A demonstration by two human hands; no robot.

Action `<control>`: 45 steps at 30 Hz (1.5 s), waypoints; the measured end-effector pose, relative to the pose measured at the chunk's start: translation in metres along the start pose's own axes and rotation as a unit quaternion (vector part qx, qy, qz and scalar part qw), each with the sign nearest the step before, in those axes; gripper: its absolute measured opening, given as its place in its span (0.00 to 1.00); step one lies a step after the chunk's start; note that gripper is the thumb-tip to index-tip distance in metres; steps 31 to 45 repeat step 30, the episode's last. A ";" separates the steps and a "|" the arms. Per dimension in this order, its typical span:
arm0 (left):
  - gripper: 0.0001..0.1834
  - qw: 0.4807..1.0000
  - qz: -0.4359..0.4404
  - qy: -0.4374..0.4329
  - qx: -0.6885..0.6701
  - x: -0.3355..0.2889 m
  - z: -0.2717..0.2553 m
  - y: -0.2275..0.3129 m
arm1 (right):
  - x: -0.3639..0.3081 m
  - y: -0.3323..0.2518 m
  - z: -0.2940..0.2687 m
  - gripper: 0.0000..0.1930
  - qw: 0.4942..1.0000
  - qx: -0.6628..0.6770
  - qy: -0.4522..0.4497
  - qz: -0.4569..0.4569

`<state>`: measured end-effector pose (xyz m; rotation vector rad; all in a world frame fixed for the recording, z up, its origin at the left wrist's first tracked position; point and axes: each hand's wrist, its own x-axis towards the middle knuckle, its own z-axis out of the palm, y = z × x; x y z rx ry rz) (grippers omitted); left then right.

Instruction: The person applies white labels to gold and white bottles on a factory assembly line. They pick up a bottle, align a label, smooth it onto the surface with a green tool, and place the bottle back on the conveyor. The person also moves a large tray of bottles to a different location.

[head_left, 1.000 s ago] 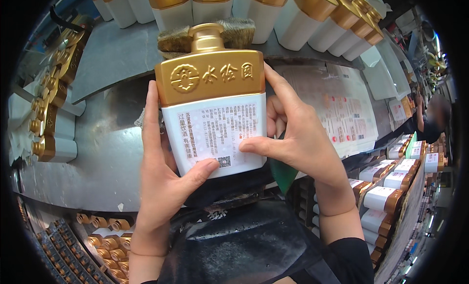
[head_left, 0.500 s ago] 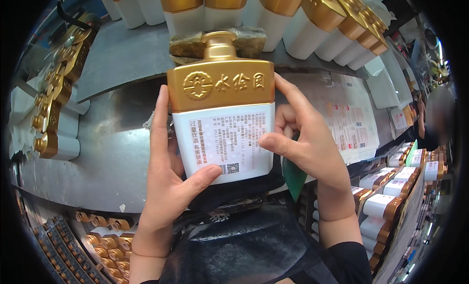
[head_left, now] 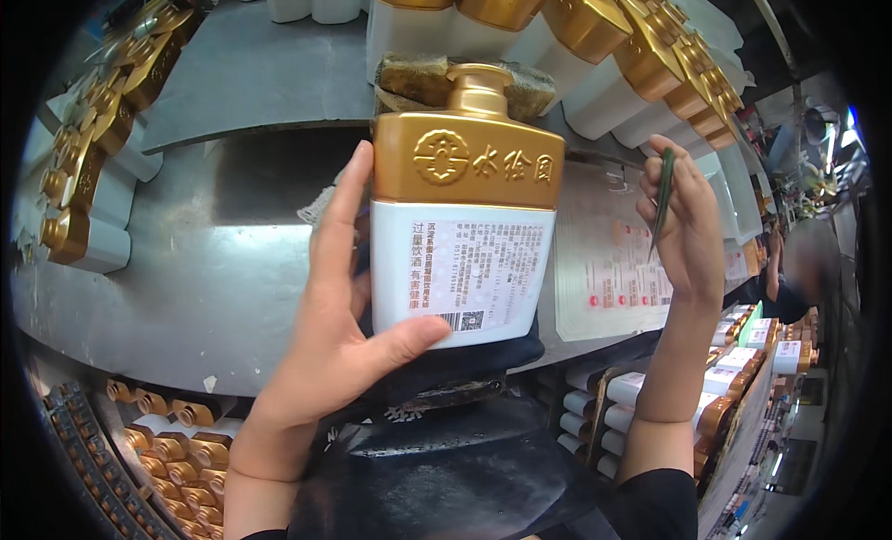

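A flat bottle (head_left: 465, 210) with a white body and a gold shoulder and neck stands out in front of me, its printed label facing me. My left hand (head_left: 358, 280) grips it along the left side, the thumb on the label's lower edge. Raised to the right, apart from the bottle, my right hand (head_left: 689, 219) is closed around a thin green flat piece (head_left: 663, 198), seen nearly edge-on. Under that hand lies a sheet of printed labels (head_left: 595, 261) on the metal table (head_left: 204, 308).
Gold-topped white bottles (head_left: 595, 38) crowd the back, and more stand at far left (head_left: 79, 205). Behind the held bottle is a worn wooden block (head_left: 409, 80). Bottles lie in stacks at lower left (head_left: 181, 461) and right (head_left: 618, 419). Another person (head_left: 818, 280) is at far right.
My right hand has left the bottle's right side and moved up and right with the green piece. The bottle sits further right in view, still in my left hand.
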<state>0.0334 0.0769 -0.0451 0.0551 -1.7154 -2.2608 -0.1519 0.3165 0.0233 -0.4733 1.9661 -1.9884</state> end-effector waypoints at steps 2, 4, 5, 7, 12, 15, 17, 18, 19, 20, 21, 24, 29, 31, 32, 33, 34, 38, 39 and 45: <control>0.50 1.000 0.004 0.007 -0.014 0.005 -0.001 0.004 | -0.014 -0.008 0.017 0.22 1.000 -0.002 -0.007 -0.004; 0.45 0.999 0.013 0.034 0.027 0.011 0.003 0.009 | -0.023 -0.013 0.017 0.22 0.994 -0.022 -0.099 -0.042; 0.43 0.998 0.017 0.041 0.054 0.013 0.005 0.010 | -0.028 -0.013 0.030 0.25 0.996 -0.050 -0.053 -0.046; 0.38 0.992 0.023 0.056 0.107 0.016 0.007 0.011 | -0.032 -0.015 0.033 0.26 0.996 -0.045 -0.066 -0.043; 0.35 0.990 0.046 0.051 0.127 0.017 0.005 0.008 | -0.033 -0.019 0.036 0.27 0.997 -0.039 -0.062 -0.003; 0.34 0.989 0.050 0.050 0.131 0.016 0.005 0.008 | -0.037 -0.022 0.036 0.26 0.995 -0.029 -0.092 -0.032; 0.33 0.992 0.033 0.052 0.108 0.015 0.003 0.008 | -0.044 -0.019 0.049 0.23 0.985 -0.125 -0.077 -0.095; 0.32 0.996 0.012 0.051 0.075 0.015 0.003 0.012 | -0.047 -0.019 0.058 0.22 0.974 -0.176 -0.065 -0.124; 0.31 0.998 -0.009 0.049 0.041 0.015 0.002 0.013 | -0.047 -0.025 0.068 0.19 0.939 -0.258 -0.150 -0.171; 0.31 0.998 0.003 0.058 0.028 0.014 -0.001 0.012 | -0.044 -0.026 0.080 0.17 0.887 -0.332 -0.237 -0.215; 0.30 0.998 0.015 0.064 0.015 0.013 -0.004 0.009 | -0.037 -0.022 0.090 0.18 0.843 -0.378 -0.232 -0.304; 0.31 0.992 0.012 0.116 0.038 0.006 -0.003 0.013 | -0.012 -0.017 0.110 0.17 0.751 -0.434 -0.127 -0.482; 0.31 0.986 0.004 0.156 0.051 0.000 -0.006 0.013 | -0.072 0.017 0.119 0.14 0.666 -0.393 -0.316 -0.549; 0.31 0.988 0.003 0.150 0.047 0.000 -0.007 0.011 | -0.074 0.016 0.117 0.14 0.668 -0.399 -0.312 -0.545; 0.31 0.988 0.003 0.150 0.047 0.000 -0.007 0.011 | -0.074 0.016 0.117 0.14 0.668 -0.399 -0.312 -0.545; 0.31 0.988 0.003 0.150 0.047 0.000 -0.007 0.011 | -0.074 0.016 0.117 0.14 0.668 -0.399 -0.312 -0.545; 0.31 0.988 0.003 0.150 0.047 0.000 -0.007 0.011 | -0.074 0.016 0.117 0.14 0.668 -0.399 -0.312 -0.545; 0.31 0.988 0.003 0.150 0.047 0.000 -0.007 0.011 | -0.074 0.016 0.117 0.14 0.668 -0.399 -0.312 -0.545; 0.31 0.988 0.003 0.150 0.047 0.000 -0.007 0.011 | -0.074 0.016 0.117 0.14 0.668 -0.399 -0.312 -0.545; 0.31 0.988 0.003 0.150 0.047 0.000 -0.007 0.011 | -0.074 0.016 0.117 0.14 0.668 -0.399 -0.312 -0.545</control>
